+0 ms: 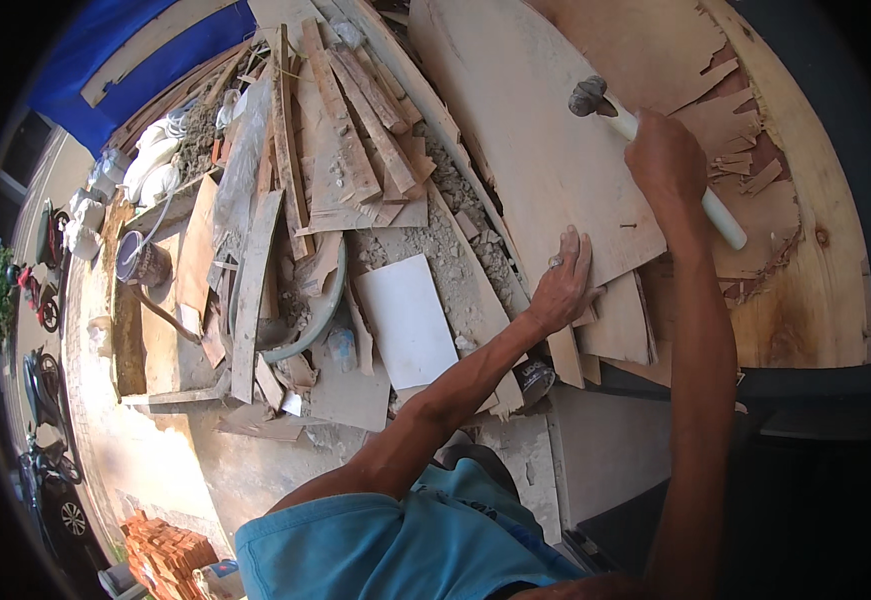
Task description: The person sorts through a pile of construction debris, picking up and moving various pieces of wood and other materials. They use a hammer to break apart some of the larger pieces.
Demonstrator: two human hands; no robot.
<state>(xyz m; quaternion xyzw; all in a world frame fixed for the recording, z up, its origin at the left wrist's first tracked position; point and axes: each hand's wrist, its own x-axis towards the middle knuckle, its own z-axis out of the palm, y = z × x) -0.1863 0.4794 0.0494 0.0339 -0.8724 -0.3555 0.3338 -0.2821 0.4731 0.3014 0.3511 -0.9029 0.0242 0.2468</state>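
My right hand (665, 165) is closed round the pale handle of a hammer (724, 220). The dark hammer head points up and left, over a plywood sheet (540, 130). My left hand (562, 287) lies on the near edge of that sheet with its fingers stretched out and a ring on one of them. Between the two hands, close to the sheet's near corner, is a small nail (628, 226). Whether the nail stands in the wood or lies on it I cannot tell. More plywood with torn, splintered layers (740, 150) is to the right of my right hand.
Left of the sheet, long timber strips (340, 130) lie over rubble, with a white board (407, 322) nearer me. A bucket (143, 258), pale sacks (158, 165) and a curved hose (320, 330) are farther left. Stacked bricks (162, 550) stand at the lower left, near parked motorbikes (43, 385).
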